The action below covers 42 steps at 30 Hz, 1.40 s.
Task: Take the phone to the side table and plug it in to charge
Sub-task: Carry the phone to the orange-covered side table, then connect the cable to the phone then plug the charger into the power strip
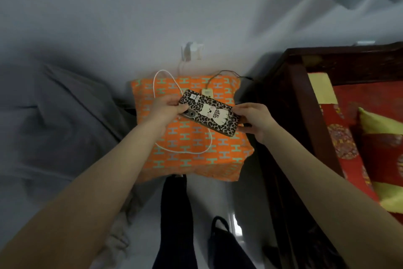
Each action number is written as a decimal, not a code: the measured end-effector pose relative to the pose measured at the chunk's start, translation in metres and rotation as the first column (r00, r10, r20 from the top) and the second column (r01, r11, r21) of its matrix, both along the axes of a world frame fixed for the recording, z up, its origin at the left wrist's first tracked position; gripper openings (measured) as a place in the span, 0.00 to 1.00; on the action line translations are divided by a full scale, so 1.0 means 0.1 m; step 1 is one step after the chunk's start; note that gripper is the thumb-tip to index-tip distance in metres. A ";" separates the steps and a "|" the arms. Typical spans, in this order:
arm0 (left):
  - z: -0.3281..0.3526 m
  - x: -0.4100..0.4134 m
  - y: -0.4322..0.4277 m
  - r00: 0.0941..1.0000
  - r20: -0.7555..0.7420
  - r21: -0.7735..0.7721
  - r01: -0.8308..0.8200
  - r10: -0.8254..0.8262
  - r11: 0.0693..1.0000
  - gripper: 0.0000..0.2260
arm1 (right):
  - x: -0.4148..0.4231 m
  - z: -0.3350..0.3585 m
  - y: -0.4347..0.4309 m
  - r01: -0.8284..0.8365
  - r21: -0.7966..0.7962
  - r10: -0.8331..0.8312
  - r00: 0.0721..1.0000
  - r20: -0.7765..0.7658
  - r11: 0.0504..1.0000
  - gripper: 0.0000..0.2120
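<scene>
Both hands hold the phone (208, 115) back-up above the table (226, 151): the left hand (165, 106) has its fingers closed on one end, the right hand (254, 119) on the other. A white cable (185, 151) loops over the table's orange cloth, up toward a charger (192, 50) on the wall.

A small side table draped in orange cloth patterned with teal H-shapes (226, 151) carries a looping white charging cable (185, 151) and a pale yellowish power strip (209, 91).
</scene>
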<state>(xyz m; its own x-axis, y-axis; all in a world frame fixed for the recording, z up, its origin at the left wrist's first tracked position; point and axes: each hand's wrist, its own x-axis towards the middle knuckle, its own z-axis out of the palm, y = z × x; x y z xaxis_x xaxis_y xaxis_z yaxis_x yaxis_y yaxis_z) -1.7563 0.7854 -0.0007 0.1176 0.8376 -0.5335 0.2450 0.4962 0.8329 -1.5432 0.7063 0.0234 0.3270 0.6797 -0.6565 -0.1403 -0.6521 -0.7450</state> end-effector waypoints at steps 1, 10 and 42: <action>-0.06 0.03 0.15 1.000 0.003 -0.010 0.012 -0.011 1.000 0.20 | -0.01 -0.06 0.10 0.028 -0.006 -0.028 1.000 0.004 1.000 0.04; -0.48 0.14 0.95 0.992 0.077 -0.047 0.108 -0.104 0.993 0.14 | -0.02 -0.46 0.67 0.158 -0.027 -0.158 0.987 0.003 0.987 0.04; -1.83 -0.60 1.24 0.680 0.474 -0.447 -0.362 0.560 0.818 0.14 | -0.57 -2.12 1.39 -0.387 -0.060 0.303 0.603 0.738 0.920 0.03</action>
<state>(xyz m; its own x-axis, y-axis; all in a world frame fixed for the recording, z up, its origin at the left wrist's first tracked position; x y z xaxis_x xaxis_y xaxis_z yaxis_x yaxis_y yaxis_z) -1.8160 0.9094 -0.1835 0.1167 0.6805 -0.7234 -0.5441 0.6532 0.5266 -1.5998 0.8458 -0.1888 0.3916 0.8880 -0.2412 0.6873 -0.4565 -0.5650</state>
